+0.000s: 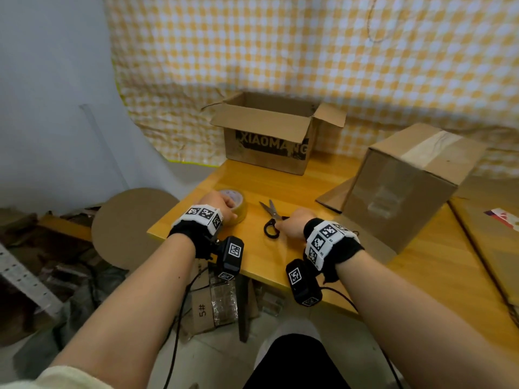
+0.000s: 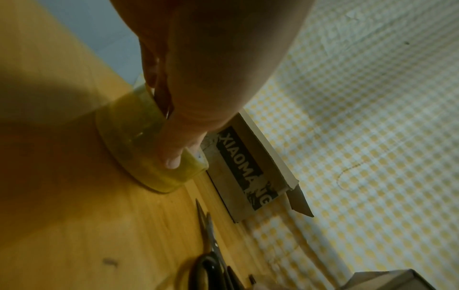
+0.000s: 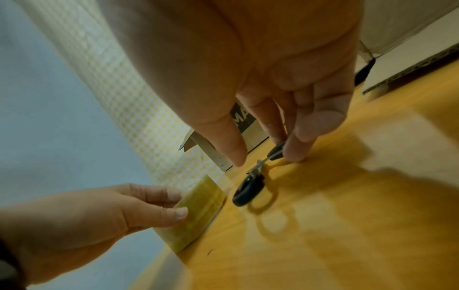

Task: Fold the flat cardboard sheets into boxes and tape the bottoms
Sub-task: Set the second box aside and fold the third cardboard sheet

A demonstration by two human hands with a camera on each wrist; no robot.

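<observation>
Wood-grain table (image 1: 323, 189) sits against a yellow-and-white checked cloth (image 1: 309, 51), with a pale wall at 9 o'clock.

Our left hand (image 1: 217, 203) is down at the table's 9 o'clock edge, wrist band up, thumb and fingers wrapped around the tape roll (image 1: 237, 207). In the left wrist view the thumb (image 2: 174, 149) presses the roll's outer wall, and the other fingers curl over its top rim. The roll lies flat on the table, translucent yellowish film.

Our right hand (image 1: 293, 224) is just beside it, toward 3 o'clock, reaching down onto the scissors (image 1: 271, 217). In the right wrist view the fingertips (image 3: 295, 151) are extended and close together, touching one black handle loop. We can't tell if they actually pinch it. Scissors lie flat, steel blades slightly apart and pointing to 12 o'clock, black plastic loops toward us.

Open box (image 1: 269, 136) stands at 12 o'clock, flaps up, brown corrugated card with a black "XIAOMANG" print on its side. We can't see inside it.

Taped box (image 1: 407, 186) is at 2 o'clock, tilted, closed face up with a strip of tape across the seam. It rests on a flat cardboard sheet (image 1: 332, 196).

Round cardboard disc (image 1: 129, 228) is off the table at 9 o'clock, leaning among floor clutter.
</observation>
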